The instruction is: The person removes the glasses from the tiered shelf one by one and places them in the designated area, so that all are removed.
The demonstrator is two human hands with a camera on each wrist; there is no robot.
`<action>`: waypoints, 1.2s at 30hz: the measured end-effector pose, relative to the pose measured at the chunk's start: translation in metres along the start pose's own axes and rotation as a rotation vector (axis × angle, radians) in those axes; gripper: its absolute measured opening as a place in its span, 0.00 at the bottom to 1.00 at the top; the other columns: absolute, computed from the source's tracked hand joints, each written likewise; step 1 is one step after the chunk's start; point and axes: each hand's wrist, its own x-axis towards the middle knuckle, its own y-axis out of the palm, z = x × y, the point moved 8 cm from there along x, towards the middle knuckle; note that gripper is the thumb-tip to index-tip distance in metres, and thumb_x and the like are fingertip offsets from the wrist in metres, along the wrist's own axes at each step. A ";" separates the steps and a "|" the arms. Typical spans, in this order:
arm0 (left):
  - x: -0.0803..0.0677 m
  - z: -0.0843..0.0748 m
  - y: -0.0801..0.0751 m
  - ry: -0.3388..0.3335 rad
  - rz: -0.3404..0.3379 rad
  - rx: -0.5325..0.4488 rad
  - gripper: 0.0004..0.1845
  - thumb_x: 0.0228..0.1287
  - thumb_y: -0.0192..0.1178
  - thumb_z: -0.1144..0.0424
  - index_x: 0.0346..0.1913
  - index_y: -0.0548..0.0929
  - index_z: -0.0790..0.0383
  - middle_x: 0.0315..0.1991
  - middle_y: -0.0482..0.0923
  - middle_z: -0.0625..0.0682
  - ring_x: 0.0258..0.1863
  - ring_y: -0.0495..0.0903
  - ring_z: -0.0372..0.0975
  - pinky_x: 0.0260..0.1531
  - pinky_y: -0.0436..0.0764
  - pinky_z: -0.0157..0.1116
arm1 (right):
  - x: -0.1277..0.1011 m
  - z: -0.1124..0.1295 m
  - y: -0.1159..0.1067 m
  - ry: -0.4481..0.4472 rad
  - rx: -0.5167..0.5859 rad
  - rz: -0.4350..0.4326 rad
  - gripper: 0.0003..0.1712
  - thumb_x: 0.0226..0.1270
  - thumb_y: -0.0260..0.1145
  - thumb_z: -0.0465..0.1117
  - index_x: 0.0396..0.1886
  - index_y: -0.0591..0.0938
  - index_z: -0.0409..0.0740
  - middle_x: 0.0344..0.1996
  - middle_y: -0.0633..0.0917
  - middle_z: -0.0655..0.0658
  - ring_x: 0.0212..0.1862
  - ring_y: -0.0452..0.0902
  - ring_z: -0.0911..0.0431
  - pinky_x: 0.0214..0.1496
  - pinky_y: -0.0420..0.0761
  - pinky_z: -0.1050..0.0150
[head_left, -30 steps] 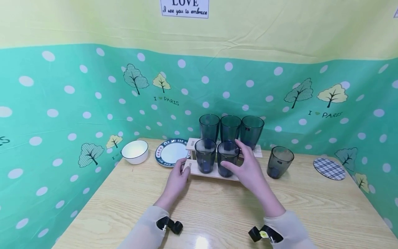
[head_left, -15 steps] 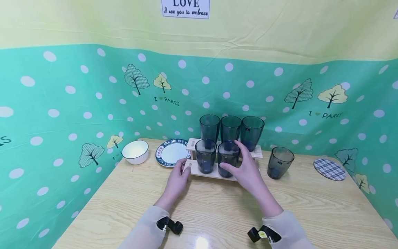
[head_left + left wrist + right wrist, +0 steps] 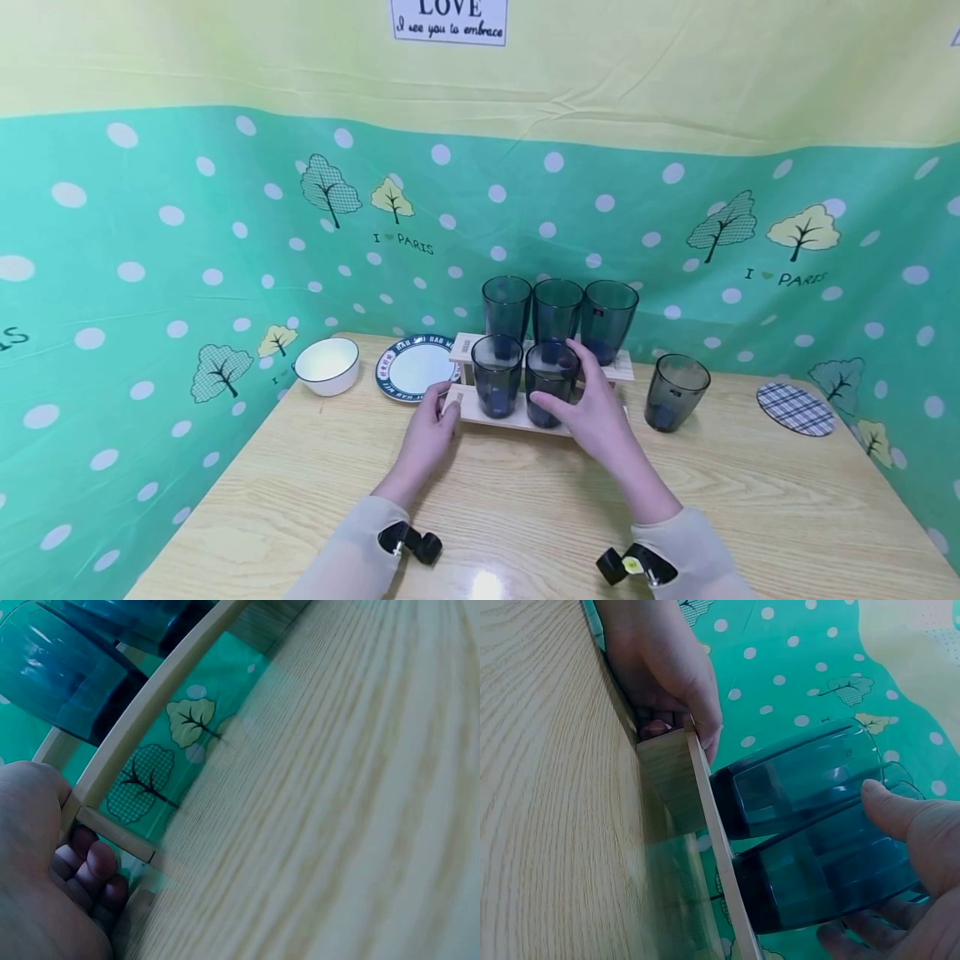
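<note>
A two-step wooden rack [image 3: 469, 406] stands on the table, bearing smoky glass tumblers. My left hand [image 3: 429, 433] grips the left end of its lower step. In the left wrist view, the thumb lies over the board [image 3: 142, 712] and the fingers curl beneath. My right hand [image 3: 603, 421] holds the right front tumbler [image 3: 550, 385] between thumb and fingers; in the right wrist view this tumbler [image 3: 825, 881] stands on the board. Beside it on the same step is another tumbler [image 3: 496, 379]. On the upper step stand a left [image 3: 506, 308], middle [image 3: 556, 310] and right tumbler [image 3: 609, 321].
A lone tumbler [image 3: 675, 393] stands on the table [image 3: 510, 517] right of the rack. Farther right lies a plaid round mat [image 3: 795, 408]. To the left are a blue-rimmed plate [image 3: 416, 371] and a white bowl [image 3: 327, 367]. A patterned green curtain [image 3: 525, 208] hangs behind.
The right hand has shifted very slightly around the front tumbler. The left hand keeps its grip, and the rack and glasses look unmoved.
</note>
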 end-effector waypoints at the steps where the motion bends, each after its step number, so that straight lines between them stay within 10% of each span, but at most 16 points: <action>1: 0.000 0.000 0.000 0.002 0.000 0.001 0.26 0.84 0.58 0.62 0.79 0.72 0.65 0.37 0.76 0.52 0.34 0.76 0.41 0.43 0.78 0.43 | 0.000 0.000 0.000 0.001 -0.002 0.000 0.61 0.69 0.82 0.57 0.91 0.55 0.60 0.86 0.62 0.38 0.80 0.66 0.33 0.73 0.73 0.31; 19: -0.001 0.004 0.001 -0.003 0.001 -0.008 0.27 0.84 0.59 0.61 0.79 0.72 0.64 0.39 0.77 0.52 0.36 0.77 0.42 0.47 0.80 0.44 | -0.002 -0.003 -0.005 0.025 0.015 -0.035 0.60 0.66 0.85 0.57 0.89 0.60 0.58 0.81 0.71 0.38 0.73 0.75 0.35 0.69 0.80 0.38; 36: 0.000 0.000 0.000 -0.018 0.018 -0.011 0.28 0.85 0.58 0.59 0.81 0.70 0.62 0.44 0.79 0.54 0.41 0.79 0.43 0.53 0.81 0.47 | -0.027 -0.001 -0.056 0.052 0.070 -0.034 0.63 0.65 0.84 0.60 0.91 0.57 0.60 0.79 0.72 0.37 0.76 0.72 0.35 0.73 0.76 0.38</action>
